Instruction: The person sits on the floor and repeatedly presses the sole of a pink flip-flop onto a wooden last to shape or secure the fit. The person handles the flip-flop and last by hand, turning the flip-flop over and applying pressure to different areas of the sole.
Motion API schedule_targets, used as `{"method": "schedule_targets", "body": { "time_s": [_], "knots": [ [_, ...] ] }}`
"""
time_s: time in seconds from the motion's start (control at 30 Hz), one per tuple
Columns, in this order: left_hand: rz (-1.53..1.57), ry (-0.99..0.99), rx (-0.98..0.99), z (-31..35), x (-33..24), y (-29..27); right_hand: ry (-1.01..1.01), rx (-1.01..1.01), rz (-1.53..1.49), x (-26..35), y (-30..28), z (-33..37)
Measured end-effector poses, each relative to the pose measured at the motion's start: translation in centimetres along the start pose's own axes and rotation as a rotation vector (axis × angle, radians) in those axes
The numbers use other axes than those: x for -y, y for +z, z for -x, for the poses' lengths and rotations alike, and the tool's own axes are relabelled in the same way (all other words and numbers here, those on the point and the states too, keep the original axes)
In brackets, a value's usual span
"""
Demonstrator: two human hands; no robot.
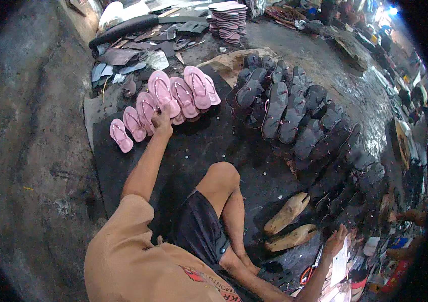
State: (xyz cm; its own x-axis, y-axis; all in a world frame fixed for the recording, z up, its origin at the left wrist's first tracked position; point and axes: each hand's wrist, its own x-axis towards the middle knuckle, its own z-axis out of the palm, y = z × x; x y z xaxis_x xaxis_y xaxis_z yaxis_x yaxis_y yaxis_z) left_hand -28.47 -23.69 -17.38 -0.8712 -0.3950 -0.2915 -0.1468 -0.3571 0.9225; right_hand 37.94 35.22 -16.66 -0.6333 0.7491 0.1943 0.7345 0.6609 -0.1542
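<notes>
On the dark mat (214, 146) where the person sits, bare knee raised between the two arms; right hand (335, 240) low and near the body, fingers spread wide, holding nothing, fingertips at the edge of the dark sandal heap; just to the left of that hand, two wooden foot-shaped lasts (289, 224) lie side by side, pale against the mat; just below it, orange-handled scissors (310, 270) rest among clutter, apart from the fingers. Beyond the right hand and running up and away, a large heap of dark flip-flops (294, 116), soles overlapping, pink straps showing at some edges. Left arm stretched well forward; left hand (161, 120) closed down onto a pink flip-flop (162, 95) in the middle of a row; grip itself partly hidden, so whether it pinches or only presses, cannot tell. That row of pink flip-flops (161, 108) fans to either side of the left hand, leaning one on another, smaller ones at the left end. Farther past the left hand, grey offcuts and scraps (133, 60) litter the concrete; farthest, a stack of pink-and-grey soles (229, 20).
</notes>
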Motion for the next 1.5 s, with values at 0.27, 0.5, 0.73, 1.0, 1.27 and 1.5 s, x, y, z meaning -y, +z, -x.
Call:
{"method": "schedule_targets", "body": {
  "time_s": [0.27, 0.5, 0.73, 1.0, 1.27, 1.5],
  "knots": [
    [-0.249, -0.042, -0.008, -2.1, 4.4, -2.4, 0.016, -0.115, 0.277, 3.9, -0.3, -2.3],
    [-0.120, 0.150, 0.475, 14.7, -3.6, -2.7, -0.034, -0.661, 0.090, 12.8, -10.8, -2.1],
    [0.144, -0.297, 1.203, 42.5, -2.6, 2.0, 0.546, -0.347, -1.201, 26.9, -12.6, 15.1],
    [-0.268, 0.594, 1.962, 47.7, -10.1, 3.2, 0.028, -0.230, -0.961, 29.5, -16.8, 17.5],
    [-0.117, 0.980, 1.758, 49.4, -11.0, 1.1, -0.250, -0.376, -0.958, 29.2, -21.4, 17.3],
    [-0.316, 0.634, 1.935, 48.2, -9.6, 1.8, -0.088, -0.104, -0.951, 30.2, -23.4, 15.9]
  ]
}}
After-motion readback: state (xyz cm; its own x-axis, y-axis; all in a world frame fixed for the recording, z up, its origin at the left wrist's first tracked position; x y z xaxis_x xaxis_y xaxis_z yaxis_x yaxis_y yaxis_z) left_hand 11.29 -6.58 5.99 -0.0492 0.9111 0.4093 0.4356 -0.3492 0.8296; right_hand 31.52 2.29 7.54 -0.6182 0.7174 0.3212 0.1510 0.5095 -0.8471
